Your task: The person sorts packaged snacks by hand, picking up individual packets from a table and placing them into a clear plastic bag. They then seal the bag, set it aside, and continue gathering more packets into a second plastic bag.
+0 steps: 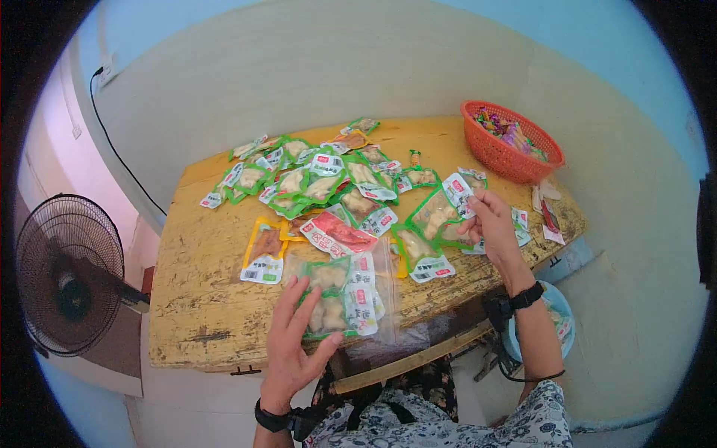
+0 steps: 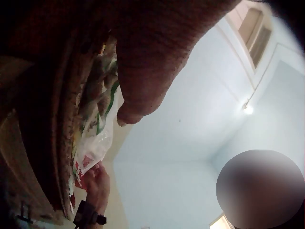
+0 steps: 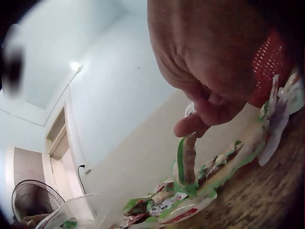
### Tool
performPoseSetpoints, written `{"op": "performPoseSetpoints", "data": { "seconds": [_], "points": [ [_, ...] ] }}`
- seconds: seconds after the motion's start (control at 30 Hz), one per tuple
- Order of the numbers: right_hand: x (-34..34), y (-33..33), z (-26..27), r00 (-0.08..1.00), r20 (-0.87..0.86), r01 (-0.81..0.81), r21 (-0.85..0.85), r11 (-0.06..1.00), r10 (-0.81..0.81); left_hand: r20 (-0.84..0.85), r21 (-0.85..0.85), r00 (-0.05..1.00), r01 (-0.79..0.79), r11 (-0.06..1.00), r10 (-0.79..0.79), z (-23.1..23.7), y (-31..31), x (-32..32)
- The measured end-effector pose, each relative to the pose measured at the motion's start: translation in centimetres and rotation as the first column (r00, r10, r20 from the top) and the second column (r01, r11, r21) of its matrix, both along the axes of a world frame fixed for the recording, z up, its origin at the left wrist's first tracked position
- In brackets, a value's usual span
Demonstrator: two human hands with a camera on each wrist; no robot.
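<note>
On the near table edge lies a clear plastic bag [image 1: 388,299] holding green-edged vacuum snack packets [image 1: 328,313] with pale pieces inside. My left hand [image 1: 299,336] rests on the bag's left side with its fingers extended; the left wrist view shows its thumb [image 2: 147,86] close above the bag. My right hand [image 1: 493,228] pinches a green-edged snack packet [image 1: 433,216] by its white end, right of the bag. In the right wrist view this packet [image 3: 187,162] stands tilted up under the fingertips, above other packets.
Many loose packets [image 1: 321,183] form a pile at the back of the worn yellow table [image 1: 194,328]. A red packet [image 1: 340,233] lies just behind the bag. An orange basket [image 1: 515,168] of wrapped sweets stands back right. A fan [image 1: 71,276] is left; a blue bucket [image 1: 567,343] sits below right.
</note>
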State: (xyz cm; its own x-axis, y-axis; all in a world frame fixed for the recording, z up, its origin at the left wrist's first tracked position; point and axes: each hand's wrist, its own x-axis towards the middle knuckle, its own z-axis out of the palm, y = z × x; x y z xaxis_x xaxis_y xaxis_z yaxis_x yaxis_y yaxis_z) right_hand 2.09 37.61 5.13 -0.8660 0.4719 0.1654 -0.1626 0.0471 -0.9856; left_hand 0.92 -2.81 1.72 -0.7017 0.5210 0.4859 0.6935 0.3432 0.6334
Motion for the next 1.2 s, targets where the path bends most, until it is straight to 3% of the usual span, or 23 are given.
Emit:
{"op": "performPoseSetpoints", "data": {
  "seconds": [0.13,0.33,0.43,0.57,0.63,0.73,0.83,0.93,1.03,1.13,1.17,1.2],
  "points": [
    [1.2,-0.8,-0.7,1.0,0.002,-0.006,-0.061,0.998,0.006,-0.015,0.087,0.998,-0.054,0.995,0.055,-0.1,-0.1,0.1],
    [6.2,-6.8,1.7,0.997,-0.076,-0.048,-0.258,0.965,0.029,-0.153,0.223,0.952,-0.229,0.947,0.266,0.5,-0.7,2.3],
    [8.4,-10.2,2.4,0.994,-0.082,-0.099,-0.332,0.938,0.075,-0.099,0.344,0.985,-0.098,0.934,0.14,1.9,1.1,3.8],
    [10.3,-12.6,1.2,0.981,-0.11,-0.193,-0.403,0.895,0.162,0.111,0.366,0.991,0.028,0.93,-0.073,3.7,3.5,5.6],
    [11.0,-13.4,0.6,0.975,-0.128,-0.221,-0.428,0.876,0.184,0.285,0.447,0.937,0.054,0.893,-0.2,3.9,4.5,6.4],
    [11.3,-15.5,1.2,0.994,-0.054,-0.112,-0.496,0.861,0.099,0.558,0.589,0.727,-0.007,0.808,-0.401,4.5,5.0,7.0],
    [11.7,-15.7,0.4,0.991,-0.099,-0.129,-0.459,0.879,0.093,0.543,0.593,0.74,-0.004,0.805,-0.396,3.8,5.1,6.9],
    [12.4,-14.7,-0.6,0.972,-0.128,-0.232,-0.437,0.869,0.196,0.591,0.579,0.689,-0.002,0.815,-0.418,3.8,4.4,7.0],
    [13.9,-14.0,-1.0,0.97,-0.078,-0.243,-0.337,0.91,0.23,0.6,0.5,0.682,0.089,0.862,-0.418,3.7,3.8,7.7],
    [15.7,-12.6,-1.9,0.962,0.075,-0.242,-0.207,0.948,0.262,0.52,0.284,0.781,0.224,0.932,-0.346,3.8,3.4,8.2],
    [16.1,-12.4,-2.6,0.974,0.039,-0.209,-0.237,0.949,0.224,0.53,0.323,0.784,0.167,0.932,-0.324,3.7,3.7,8.5],
    [16.4,-12.0,-3.0,0.988,0.017,-0.14,-0.274,0.951,0.151,0.371,0.241,0.903,0.134,0.961,-0.219,3.4,3.8,8.3]
  ]
}}
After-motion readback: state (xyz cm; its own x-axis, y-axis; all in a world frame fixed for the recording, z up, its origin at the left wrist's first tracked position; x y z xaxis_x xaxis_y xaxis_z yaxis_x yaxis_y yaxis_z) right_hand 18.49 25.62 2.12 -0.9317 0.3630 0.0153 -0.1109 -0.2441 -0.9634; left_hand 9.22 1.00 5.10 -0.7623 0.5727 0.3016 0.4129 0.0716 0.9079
